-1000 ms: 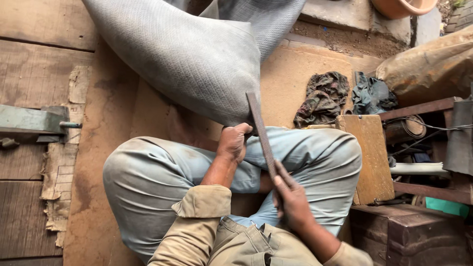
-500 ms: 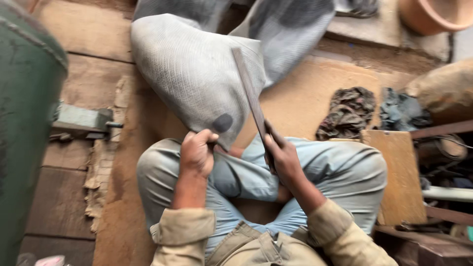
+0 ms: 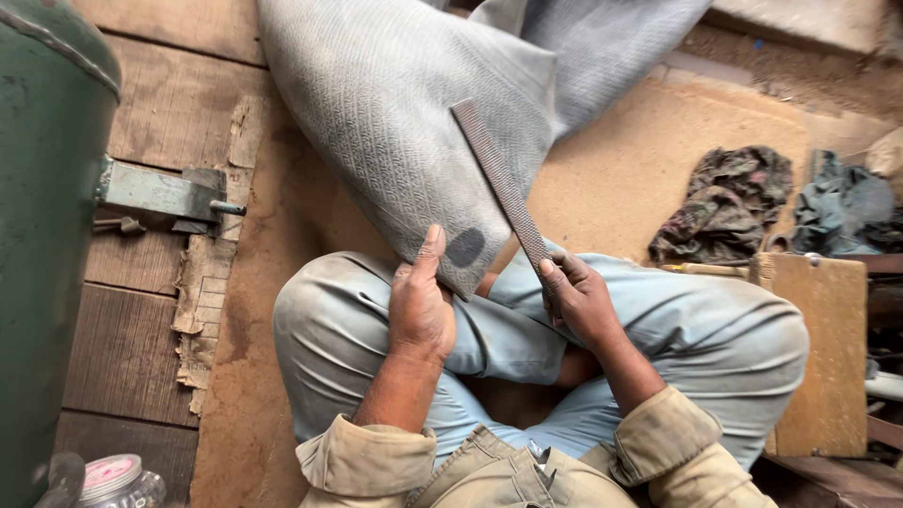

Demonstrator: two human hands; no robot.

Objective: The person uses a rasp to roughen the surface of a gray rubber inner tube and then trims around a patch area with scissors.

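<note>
Left hand (image 3: 420, 315) pinches grey sheet (image 3: 404, 122), right hand (image 3: 578, 299) grips file (image 3: 500, 185); rags (image 3: 724, 202) nearby

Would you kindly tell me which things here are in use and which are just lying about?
In use:
left hand gripping grey rubber sheet
right hand holding flat file

Lying about:
rags
wooden board
green drum
jar

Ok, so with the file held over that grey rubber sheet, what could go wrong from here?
The left hand pinches the grey rubber sheet right by its dark patch, so a slip of the flat file in the right hand might rasp the thumb. The floppy sheet may also buckle, sending the file toward the knee.
</note>
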